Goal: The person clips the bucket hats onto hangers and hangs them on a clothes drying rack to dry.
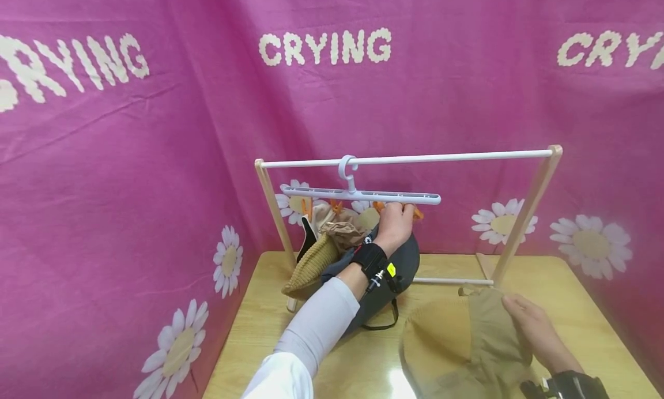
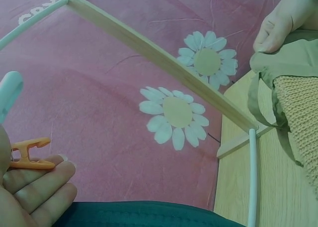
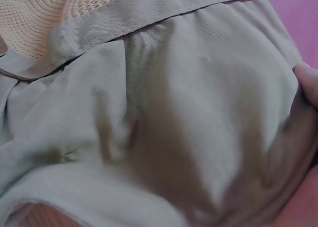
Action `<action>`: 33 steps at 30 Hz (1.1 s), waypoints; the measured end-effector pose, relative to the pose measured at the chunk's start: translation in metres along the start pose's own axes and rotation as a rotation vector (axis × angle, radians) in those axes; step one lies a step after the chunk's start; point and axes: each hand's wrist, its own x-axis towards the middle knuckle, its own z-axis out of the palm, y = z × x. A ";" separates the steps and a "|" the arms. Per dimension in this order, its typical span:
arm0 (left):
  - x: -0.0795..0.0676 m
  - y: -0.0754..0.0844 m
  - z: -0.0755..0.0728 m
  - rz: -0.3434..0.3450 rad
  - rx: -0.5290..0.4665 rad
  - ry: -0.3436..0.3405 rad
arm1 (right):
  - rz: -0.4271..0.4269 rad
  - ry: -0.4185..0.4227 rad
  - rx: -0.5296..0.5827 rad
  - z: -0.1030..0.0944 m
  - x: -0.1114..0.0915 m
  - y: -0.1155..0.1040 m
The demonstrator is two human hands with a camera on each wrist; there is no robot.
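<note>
In the head view my left hand (image 1: 394, 223) is up under the grey hanger (image 1: 384, 196), above a dark navy hat (image 1: 410, 260). The left wrist view shows this hand (image 2: 37, 189) pinching an orange clip (image 2: 31, 155), whose two tips stand apart with nothing between them. Over the table at the right, my right hand (image 1: 536, 330) grips the edge of a khaki sun hat (image 1: 493, 335) with a woven straw part. Gathered khaki cloth (image 3: 208, 98) of this hat fills the right wrist view, with the thumb (image 3: 308, 80) at its edge.
The hanger hooks onto the white bar (image 1: 451, 157) of a small wooden-sided rack (image 1: 524, 220) on the wooden table (image 1: 550, 272). From its left half hang a ribbed tan hat (image 1: 313, 263) and a crumpled beige hat (image 1: 344, 232) by orange clips. A pink flowered curtain (image 1: 441, 99) surrounds the table.
</note>
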 end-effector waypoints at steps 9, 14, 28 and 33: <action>0.004 -0.001 -0.002 0.007 -0.011 -0.034 | -0.160 0.023 0.154 0.009 0.014 -0.012; -0.001 -0.003 -0.002 -0.006 -0.054 -0.062 | -0.155 0.001 0.123 0.010 0.016 -0.022; -0.011 -0.006 0.001 -0.023 -0.066 -0.069 | -0.138 0.003 -0.001 0.023 0.021 -0.045; -0.009 -0.005 -0.002 -0.029 -0.044 -0.049 | -0.075 -0.053 -0.024 0.038 0.021 -0.045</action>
